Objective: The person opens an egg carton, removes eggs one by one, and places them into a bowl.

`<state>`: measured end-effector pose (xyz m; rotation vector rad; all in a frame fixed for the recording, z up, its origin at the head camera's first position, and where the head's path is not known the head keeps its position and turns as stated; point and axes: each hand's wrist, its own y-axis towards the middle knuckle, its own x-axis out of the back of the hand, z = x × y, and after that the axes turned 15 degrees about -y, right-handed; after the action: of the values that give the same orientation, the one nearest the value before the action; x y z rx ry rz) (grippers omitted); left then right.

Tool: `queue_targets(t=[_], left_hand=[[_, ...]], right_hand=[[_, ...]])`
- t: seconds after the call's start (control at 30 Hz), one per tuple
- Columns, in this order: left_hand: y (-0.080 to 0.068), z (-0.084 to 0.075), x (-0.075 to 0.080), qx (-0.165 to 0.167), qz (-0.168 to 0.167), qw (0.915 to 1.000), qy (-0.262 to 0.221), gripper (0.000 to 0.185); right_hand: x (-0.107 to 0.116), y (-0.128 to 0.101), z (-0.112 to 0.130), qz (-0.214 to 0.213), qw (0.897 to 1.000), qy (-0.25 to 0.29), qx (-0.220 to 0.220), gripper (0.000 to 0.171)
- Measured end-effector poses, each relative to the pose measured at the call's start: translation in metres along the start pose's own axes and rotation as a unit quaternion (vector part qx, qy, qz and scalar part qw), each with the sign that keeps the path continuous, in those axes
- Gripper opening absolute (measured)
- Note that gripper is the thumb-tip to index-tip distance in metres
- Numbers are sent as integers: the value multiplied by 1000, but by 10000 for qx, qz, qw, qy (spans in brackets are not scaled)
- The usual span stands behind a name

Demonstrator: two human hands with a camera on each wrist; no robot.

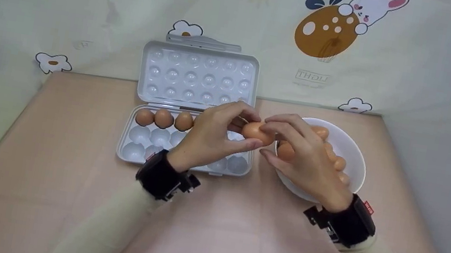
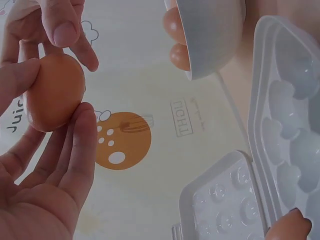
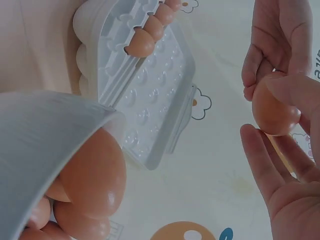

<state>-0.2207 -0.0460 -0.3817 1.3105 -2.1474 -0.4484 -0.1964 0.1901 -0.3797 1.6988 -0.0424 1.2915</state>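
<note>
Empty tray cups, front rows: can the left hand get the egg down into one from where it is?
Probably yes. The left hand pinches the egg right above the egg tray, whose lid stands open, with the front cups bare. The right hand also grips the egg and must let go first.

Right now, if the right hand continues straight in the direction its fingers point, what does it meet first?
The right hand points left toward the left hand. Both already hold the egg between them, so the left hand's fingers come first, then probably the open egg tray; depth is unclear.
</note>
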Motion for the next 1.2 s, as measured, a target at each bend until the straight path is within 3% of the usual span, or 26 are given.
queue_targets(t=[0.37,0.57,0.77,0.87,1.07,1.2], left_hand=[[-7,3,-1,179,198,9990,-365,44],[-16,4,12,141,-14,9998,127,51],[-21,9,24,-47,-241,9946,1007,42],[-22,11,28,-8,-220,9936,1106,38],[-23,16,33,64,-143,9927,1195,36],[-24,18,35,133,-148,9917,1268,35]], right_hand=[[7,-4,-4,199,9994,-238,139,42],[20,-6,-18,258,9996,-114,10,42],[37,-10,-40,294,9992,-255,-1,41],[44,-12,-52,378,9981,-482,102,44],[53,-19,-78,929,9896,-1094,36,40],[49,-23,-88,1388,9838,-1119,-164,40]])
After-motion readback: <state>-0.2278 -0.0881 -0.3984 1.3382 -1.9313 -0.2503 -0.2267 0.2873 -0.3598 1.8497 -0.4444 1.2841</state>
